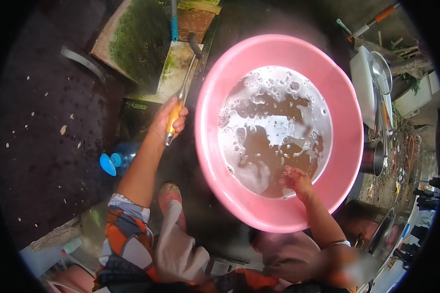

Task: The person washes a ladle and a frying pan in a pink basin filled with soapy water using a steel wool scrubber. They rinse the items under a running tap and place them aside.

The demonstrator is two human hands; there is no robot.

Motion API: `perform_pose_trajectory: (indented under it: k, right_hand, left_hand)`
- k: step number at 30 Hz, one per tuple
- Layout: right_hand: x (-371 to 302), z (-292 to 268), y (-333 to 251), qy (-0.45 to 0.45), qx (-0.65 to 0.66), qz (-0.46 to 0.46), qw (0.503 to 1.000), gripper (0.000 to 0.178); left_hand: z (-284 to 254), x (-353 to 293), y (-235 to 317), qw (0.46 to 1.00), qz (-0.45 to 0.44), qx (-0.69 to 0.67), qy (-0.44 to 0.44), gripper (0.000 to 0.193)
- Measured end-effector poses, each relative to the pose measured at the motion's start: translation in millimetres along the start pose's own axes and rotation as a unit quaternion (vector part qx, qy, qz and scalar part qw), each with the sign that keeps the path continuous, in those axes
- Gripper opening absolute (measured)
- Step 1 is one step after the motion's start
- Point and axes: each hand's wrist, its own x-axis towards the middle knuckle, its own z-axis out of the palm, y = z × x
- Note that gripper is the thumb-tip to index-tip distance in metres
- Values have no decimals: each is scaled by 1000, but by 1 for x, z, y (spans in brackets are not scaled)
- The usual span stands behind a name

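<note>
A large pink plastic basin holds brownish water with white suds. Over its near right part reaches my right hand, fingers loosely bent and apart, holding nothing that I can see. Whether the fingertips touch the water I cannot tell. To the left of the basin, my left hand is closed round a yellow-handled utensil with a thin metal shaft. The utensil points up and away from me. Its small dark head lies in front of a mossy slab, and its exact kind does not show.
Mossy boards stand beyond my left hand. A blue plastic bottle lies beside my left forearm. Right of the basin are a round strainer, a metal pot and a white tray. My boot stands near the basin.
</note>
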Motion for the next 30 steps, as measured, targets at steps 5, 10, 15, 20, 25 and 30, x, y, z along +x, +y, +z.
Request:
perform_pose_trajectory:
  k: [5,10,15,20,25,30]
  right_hand:
    - [3,0,1,3,-1,3,1000,12]
    - [10,-15,-5,-9,54,-39,998,14]
    - [32,-26,-41,105,60,-82,989,20]
    - [42,-44,-41,144,-23,-102,984,17]
    - [54,-61,-22,177,-97,-136,970,33]
    - [46,-69,-46,238,-10,-136,962,32]
  left_hand:
    - [18,-3,2,984,27,154,83,33]
    - [77,-8,12,930,174,304,112,50]
    - [141,-22,20,848,278,451,15,53]
    - [197,-11,-21,710,214,669,-43,59]
    - [214,20,-69,623,208,752,-52,59]
    - [209,34,-80,544,229,805,-64,60]
